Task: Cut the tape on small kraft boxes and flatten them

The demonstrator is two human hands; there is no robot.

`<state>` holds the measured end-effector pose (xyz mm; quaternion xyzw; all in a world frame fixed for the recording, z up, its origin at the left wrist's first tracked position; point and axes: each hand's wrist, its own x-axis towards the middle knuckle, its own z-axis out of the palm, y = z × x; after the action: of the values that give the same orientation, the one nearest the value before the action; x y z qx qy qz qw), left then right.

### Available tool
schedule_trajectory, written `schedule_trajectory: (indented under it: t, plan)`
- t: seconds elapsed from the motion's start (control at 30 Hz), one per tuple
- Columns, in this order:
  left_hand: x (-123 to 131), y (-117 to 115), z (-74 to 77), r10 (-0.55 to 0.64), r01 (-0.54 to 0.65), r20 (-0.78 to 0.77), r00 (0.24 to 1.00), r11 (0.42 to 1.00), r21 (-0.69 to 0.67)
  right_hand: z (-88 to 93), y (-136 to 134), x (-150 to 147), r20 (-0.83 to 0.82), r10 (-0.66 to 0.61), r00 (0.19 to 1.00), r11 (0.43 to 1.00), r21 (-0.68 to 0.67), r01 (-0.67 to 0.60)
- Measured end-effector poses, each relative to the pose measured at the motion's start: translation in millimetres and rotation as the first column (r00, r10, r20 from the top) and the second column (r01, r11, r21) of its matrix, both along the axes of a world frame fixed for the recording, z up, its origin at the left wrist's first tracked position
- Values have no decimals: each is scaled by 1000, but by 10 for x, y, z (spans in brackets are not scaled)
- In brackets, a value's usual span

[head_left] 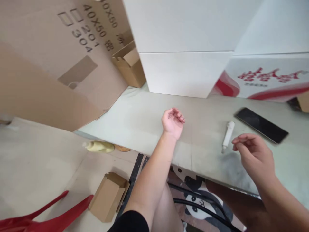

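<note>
Palm up, fingers loosely curled around nothing, our left hand (173,125) hovers above the pale worktop (202,129), while our right hand (257,158), half-curled and apparently empty, hangs just beside a white tube (228,135) on its left, seemingly laid there for easy reach. A dark phone (262,125) lies beyond the right hand. Farther off, we see red Chinese lettering on a white carton (270,87); beyond the left hand to its left, a brown carton (43,64) reads "40X50", "201" and "304", its blank squares probably for ticking.

Bright, diffuse light casts a soft shadow beside the right hand (258,158), slightly blurred.
</note>
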<state>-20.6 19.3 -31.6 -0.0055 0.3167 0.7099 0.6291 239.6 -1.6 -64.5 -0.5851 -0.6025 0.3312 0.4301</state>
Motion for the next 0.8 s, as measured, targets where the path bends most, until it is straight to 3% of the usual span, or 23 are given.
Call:
schedule_trajectory:
  t: [0.1,0.2,0.37,0.5,0.57,0.67,0.73,0.8]
  plan:
    - [-262,-27,52,69,-78,167,984,996,46,94,121,-476,132,169,977,983,55,-178]
    - [-496,-84,71,136,-158,316,939,986,45,285,358,-1127,251,326,911,919,143,-368]
    - [-783,-119,26,248,-247,433,867,967,-60,683,865,-2616,447,515,732,745,190,-640]
    - [-946,-182,41,254,-250,482,839,965,-76,1010,1247,-3832,640,501,583,614,212,-760]
    - [-1016,-228,62,281,-283,498,821,956,-72,1156,1440,-4304,681,477,555,601,208,-772]
    - [-1095,-268,77,319,-319,488,812,944,-86,1290,1748,-4763,741,394,544,667,178,-724]
    - [-1131,-269,81,320,-322,462,827,944,-77,1293,1928,-4888,807,396,439,702,43,-711]
    - [-1165,-280,104,339,-343,406,849,937,-65,1229,2025,-4850,815,411,409,698,8,-717]
